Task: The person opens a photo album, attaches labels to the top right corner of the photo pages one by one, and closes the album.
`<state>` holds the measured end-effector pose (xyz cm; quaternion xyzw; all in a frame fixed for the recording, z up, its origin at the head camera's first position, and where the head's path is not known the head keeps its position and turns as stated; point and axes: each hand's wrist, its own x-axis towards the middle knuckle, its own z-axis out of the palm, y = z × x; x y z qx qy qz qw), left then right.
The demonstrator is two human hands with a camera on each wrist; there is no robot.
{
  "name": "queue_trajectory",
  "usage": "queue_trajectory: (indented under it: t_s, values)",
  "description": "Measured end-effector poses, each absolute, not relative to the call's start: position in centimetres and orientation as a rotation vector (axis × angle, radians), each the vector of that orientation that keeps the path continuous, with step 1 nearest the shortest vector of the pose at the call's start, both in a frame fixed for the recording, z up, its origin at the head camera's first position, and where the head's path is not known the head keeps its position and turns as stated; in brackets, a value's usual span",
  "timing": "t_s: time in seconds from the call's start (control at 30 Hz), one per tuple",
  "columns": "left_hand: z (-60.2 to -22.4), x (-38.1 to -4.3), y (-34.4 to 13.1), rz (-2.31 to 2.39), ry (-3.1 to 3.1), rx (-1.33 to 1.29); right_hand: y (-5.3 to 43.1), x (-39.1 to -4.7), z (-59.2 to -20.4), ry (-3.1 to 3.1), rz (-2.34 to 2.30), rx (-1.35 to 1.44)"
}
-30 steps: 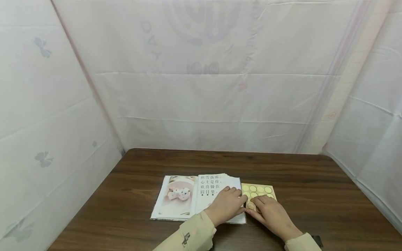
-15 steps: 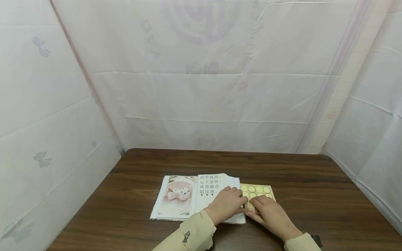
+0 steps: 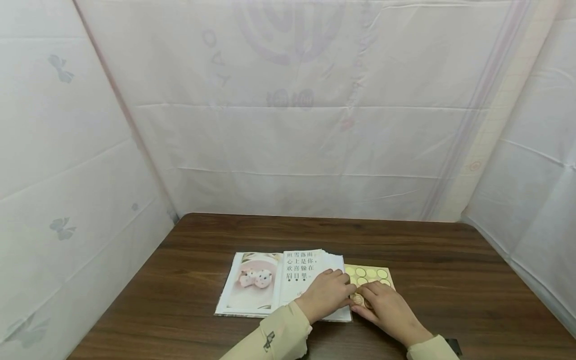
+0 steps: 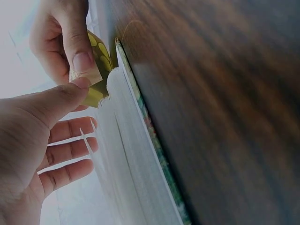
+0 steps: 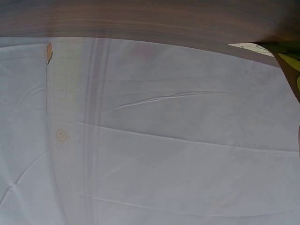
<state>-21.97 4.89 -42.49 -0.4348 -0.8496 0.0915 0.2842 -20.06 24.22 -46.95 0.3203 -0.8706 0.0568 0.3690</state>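
Note:
In the head view, my left hand (image 3: 325, 291) lies over the right page of an open book (image 3: 294, 296). Beside it, my right hand (image 3: 393, 309) holds a sheet of round yellow stickers (image 3: 371, 273) by its near part. The left wrist view shows the right thumb pressed on the bent sticker sheet (image 4: 96, 91). There the left thumb (image 4: 70, 93) meets the sheet's corner and pinches it; the left index finger is mostly hidden. The other left fingers stretch out at the book's page edges (image 4: 124, 140). A strip of the sheet (image 5: 291, 62) shows at the right wrist view's edge.
The book and sheet lie on a dark wooden table (image 3: 216, 235). White printed cloth (image 3: 288, 150) hangs behind and at both sides. A small black object (image 3: 453, 346) sits near the right sleeve.
The sticker sheet has shifted very slightly left with the right hand. Both hands otherwise keep nearly the same place, and the book lies still.

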Motion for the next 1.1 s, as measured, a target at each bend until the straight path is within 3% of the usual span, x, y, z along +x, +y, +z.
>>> queue_trajectory:
  t_s: [0.4,1.1]
  values:
    - [-42.65,-22.13,5.02,0.253,-2.242,-1.143,24.01,-20.49,-46.34,-2.024,0.311,0.982]
    - [-42.57,-21.99,5.08,0.24,-2.214,-1.147,23.87,-20.32,-46.51,-2.017,0.321,0.994]
